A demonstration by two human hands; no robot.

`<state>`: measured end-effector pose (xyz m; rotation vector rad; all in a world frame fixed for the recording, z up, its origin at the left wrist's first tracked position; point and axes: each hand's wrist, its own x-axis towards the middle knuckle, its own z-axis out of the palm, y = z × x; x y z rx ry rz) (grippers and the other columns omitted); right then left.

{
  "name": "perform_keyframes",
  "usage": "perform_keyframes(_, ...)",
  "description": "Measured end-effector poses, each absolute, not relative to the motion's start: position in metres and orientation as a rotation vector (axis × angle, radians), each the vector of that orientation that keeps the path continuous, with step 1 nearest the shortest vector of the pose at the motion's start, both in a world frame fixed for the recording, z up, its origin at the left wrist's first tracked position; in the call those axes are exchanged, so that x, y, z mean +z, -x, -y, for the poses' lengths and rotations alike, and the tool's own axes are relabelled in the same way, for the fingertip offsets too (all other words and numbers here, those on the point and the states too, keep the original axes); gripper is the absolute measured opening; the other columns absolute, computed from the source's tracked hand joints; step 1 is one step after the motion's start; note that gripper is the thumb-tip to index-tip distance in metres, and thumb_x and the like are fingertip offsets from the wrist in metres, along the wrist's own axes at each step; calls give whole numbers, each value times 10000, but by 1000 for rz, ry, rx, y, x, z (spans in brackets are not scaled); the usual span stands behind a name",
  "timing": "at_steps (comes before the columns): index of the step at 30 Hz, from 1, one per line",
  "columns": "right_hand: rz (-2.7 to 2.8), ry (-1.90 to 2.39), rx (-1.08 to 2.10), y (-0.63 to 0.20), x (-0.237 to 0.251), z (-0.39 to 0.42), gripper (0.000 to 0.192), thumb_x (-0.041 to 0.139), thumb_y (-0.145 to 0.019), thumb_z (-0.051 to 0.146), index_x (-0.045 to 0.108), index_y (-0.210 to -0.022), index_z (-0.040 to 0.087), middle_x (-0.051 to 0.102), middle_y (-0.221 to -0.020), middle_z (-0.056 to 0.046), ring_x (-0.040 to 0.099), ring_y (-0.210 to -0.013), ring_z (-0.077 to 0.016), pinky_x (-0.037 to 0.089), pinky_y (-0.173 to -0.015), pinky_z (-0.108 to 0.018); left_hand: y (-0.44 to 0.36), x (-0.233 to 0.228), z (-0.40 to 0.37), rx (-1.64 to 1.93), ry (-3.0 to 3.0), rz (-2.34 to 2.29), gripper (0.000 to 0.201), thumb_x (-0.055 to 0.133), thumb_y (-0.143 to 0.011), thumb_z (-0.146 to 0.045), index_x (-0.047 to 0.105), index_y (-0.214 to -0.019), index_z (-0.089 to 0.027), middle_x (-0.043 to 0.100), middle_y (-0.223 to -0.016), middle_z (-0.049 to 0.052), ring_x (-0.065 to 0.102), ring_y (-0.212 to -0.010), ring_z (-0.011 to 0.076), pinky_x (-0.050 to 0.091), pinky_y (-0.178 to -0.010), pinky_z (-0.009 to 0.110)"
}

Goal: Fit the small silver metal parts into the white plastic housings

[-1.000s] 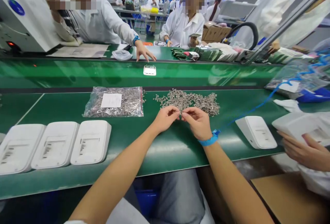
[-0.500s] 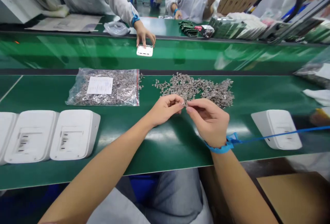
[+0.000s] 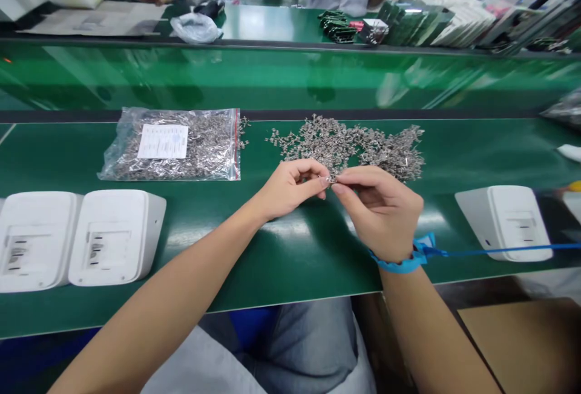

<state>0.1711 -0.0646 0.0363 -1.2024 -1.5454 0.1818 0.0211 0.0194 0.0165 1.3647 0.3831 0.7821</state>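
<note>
At the clock's centre, the left hand (image 3: 290, 187) and right hand (image 3: 385, 209) pinched one tiny part (image 3: 331, 180) between nearly closed fingertips, seemingly unfinished; plenty seemed left in the heap (image 3: 333, 140) at one o'clock and bag (image 3: 202, 146) at ten; amount done unclear.

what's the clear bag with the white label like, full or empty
Largely full: small metal parts show through most of the clear bag. Whether its red-striped edge is sealed, I cannot tell.
</note>
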Motion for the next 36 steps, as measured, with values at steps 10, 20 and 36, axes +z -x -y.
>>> perform_keyframes(10,1506,1194,69,-169,34,64,160,721,-793,92,694,-873,228,702,-848,-23,673,-786,-191,579,-683,-345,-22,16,-18,829,-1403,-409,296,721,-807,-435,637,-817,-152,628,-630,-3,594,-611,98,452,-614,232)
perform_keyframes(20,1560,1242,-137,-167,33,66,144,713,-799,108,681,-874,228,710,-852,-21,680,-774,-183,572,-668,-321,-23,15,-19,880,-1439,-457,238,691,-834,-383,636,-813,-152,620,-667,-1,602,-637,104,452,-614,231)
perform_keyframes(36,1571,1313,-144,-165,31,65,90,662,-842,148,666,-875,231,709,-860,-35,683,-796,-203,575,-706,-353,-23,12,-20,858,-1547,-467,179,625,-869,-348,641,-848,-171,602,-733,1,550,-645,100,426,-605,233)
